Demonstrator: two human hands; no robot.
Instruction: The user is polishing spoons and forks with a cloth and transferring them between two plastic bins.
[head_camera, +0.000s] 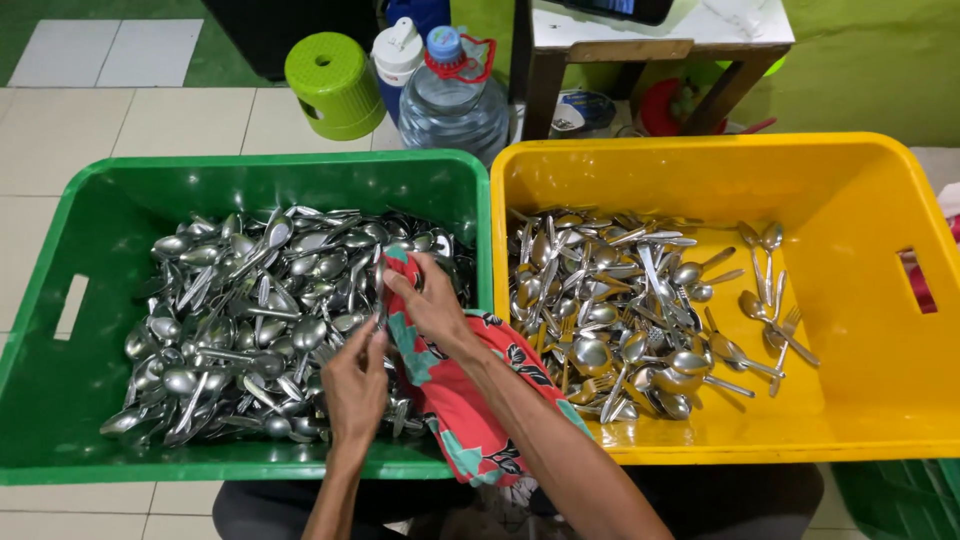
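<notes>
Over the green crate, both hands are seen working one piece of cutlery with a red floral cloth. The left hand is closed around the lower end of the utensil, approx. above the crate's right half. The right hand is wrapped in the cloth and pinched onto the upper part; which kind of utensil it is can't be told. For a good wipe, the piece should be held firm low down, w/ the cloth drawn along its full length and turned so both faces are covered. A heap of spoons fills the green crate; a thinner layer of spoons & forks lies in the yellow crate just beside it. Both crates rest on pale floor tiles. Beyond them, a green stool, a water jug and a table leg are visible.
</notes>
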